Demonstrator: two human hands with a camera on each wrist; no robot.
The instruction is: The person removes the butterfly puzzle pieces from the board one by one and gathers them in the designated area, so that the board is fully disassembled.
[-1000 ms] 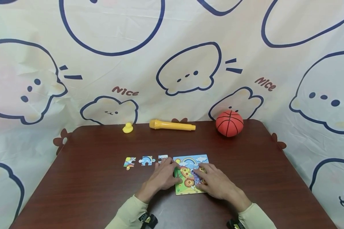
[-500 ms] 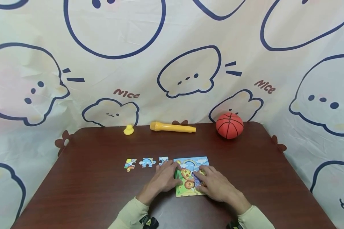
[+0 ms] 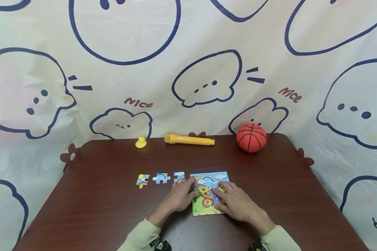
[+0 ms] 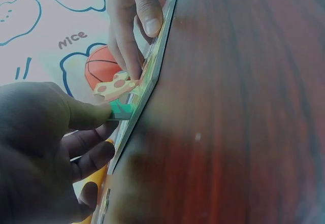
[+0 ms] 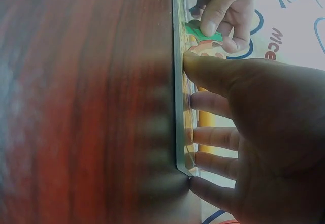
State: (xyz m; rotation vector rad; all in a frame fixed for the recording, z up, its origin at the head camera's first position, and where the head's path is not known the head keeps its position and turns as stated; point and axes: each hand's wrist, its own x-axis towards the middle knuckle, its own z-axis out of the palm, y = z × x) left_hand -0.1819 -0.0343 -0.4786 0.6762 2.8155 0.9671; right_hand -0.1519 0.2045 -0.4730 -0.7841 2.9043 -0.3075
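Observation:
A jigsaw puzzle board (image 3: 204, 210) with a rainbow and cartoon animals lies flat on the brown table. At its left edge my left hand (image 3: 181, 197) pinches a green and yellow-spotted puzzle piece (image 4: 120, 88) between thumb and fingers; the piece is tilted up from the board in the left wrist view. My right hand (image 3: 235, 201) rests on the right part of the board, with thumb and fairly straight fingers touching it in the right wrist view. Three loose puzzle pieces, one at the left (image 3: 142, 179), one in the middle (image 3: 161, 178) and one partly behind my left hand (image 3: 179, 176), lie in a row.
Along the table's far edge are a yellow rubber duck (image 3: 141, 142), a yellow toy microphone (image 3: 189, 139) and a red basketball (image 3: 251, 137). Behind them hangs a white cartoon-printed cloth (image 3: 163, 83). The brown table (image 3: 91, 205) extends to both sides.
My left fingers have lifted slightly and drawn back, showing more of the third loose piece and raising the pinched piece. My right hand stays in place on the board.

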